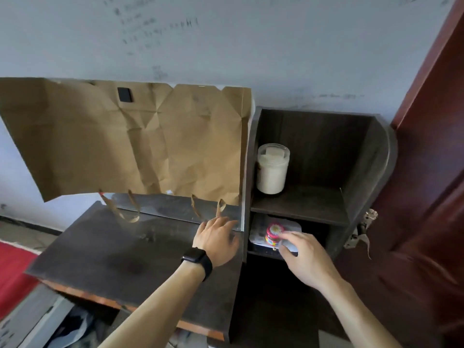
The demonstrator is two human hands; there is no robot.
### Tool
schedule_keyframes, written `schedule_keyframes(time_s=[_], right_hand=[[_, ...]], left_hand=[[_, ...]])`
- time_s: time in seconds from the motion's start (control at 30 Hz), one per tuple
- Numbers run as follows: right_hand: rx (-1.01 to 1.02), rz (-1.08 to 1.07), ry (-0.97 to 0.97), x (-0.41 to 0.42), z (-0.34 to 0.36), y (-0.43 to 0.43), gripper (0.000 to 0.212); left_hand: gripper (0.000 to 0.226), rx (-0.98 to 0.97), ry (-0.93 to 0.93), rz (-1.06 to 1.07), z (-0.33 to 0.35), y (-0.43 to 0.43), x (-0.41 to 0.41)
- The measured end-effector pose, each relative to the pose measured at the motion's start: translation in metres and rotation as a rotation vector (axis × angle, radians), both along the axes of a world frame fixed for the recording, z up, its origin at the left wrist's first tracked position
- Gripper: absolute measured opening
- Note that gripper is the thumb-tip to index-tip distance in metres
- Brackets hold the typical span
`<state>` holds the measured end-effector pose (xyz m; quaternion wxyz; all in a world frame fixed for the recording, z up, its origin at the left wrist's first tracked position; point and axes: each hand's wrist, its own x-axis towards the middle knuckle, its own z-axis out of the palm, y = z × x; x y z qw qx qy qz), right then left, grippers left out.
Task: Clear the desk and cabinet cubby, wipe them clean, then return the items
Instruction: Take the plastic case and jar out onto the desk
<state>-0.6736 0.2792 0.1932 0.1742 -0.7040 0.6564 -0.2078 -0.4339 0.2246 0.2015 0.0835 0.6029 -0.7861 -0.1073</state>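
A dark wooden desk (pixel 120 257) runs up to a dark cabinet (pixel 361 156) with two open cubbies. A clear jar of white grains (pixel 272 169) stands in the upper cubby at the left. In the lower cubby a small bottle with a red flowered lid (pixel 273 234) stands on a white packet (pixel 288 226). My right hand (pixel 305 257) reaches into the lower cubby, fingers curled on something white beside the bottle; what it is I cannot make out. My left hand (pixel 217 238), with a black watch on its wrist, rests open on the desk by the cabinet wall.
A creased brown paper bag (pixel 130 141) hangs flat against the wall behind the desk, its handles dangling over the desk's back edge. A red-brown door (pixel 426 172) stands at the right. A red mat (pixel 15 270) and clutter lie on the floor at the lower left.
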Motion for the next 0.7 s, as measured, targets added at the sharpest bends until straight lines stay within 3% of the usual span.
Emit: schedule_keyframes(time_s=[0.13,0.23,0.3,0.4,0.47,0.57,0.7], right_hand=[[0.155,-0.077,-0.023,0.004,-0.044,-0.029,0.032],[0.233,-0.188,-0.059,0.005,-0.07,-0.046,0.035],[0.269,-0.3,-0.078,0.006,-0.083,-0.06,0.044],[0.29,-0.431,-0.103,0.011,-0.094,-0.085,0.081],[0.268,-0.459,-0.134,0.013,-0.097,-0.097,0.097],[0.292,-0.385,-0.114,0.008,-0.105,-0.104,0.091],[0.296,-0.369,-0.208,-0.001,-0.11,-0.103,0.077]], left_hand=[[0.042,0.166,0.005,-0.063,-0.045,-0.032,-0.016],[0.047,0.436,0.105,0.028,-0.082,-0.043,-0.037],[0.054,0.643,0.281,0.209,-0.107,-0.052,-0.052],[0.072,0.867,0.615,0.502,-0.124,-0.066,-0.072],[0.068,0.948,0.844,0.675,-0.127,-0.071,-0.085],[0.06,0.915,1.023,0.837,-0.141,-0.07,-0.105],[0.049,0.737,1.074,0.876,-0.143,-0.058,-0.113]])
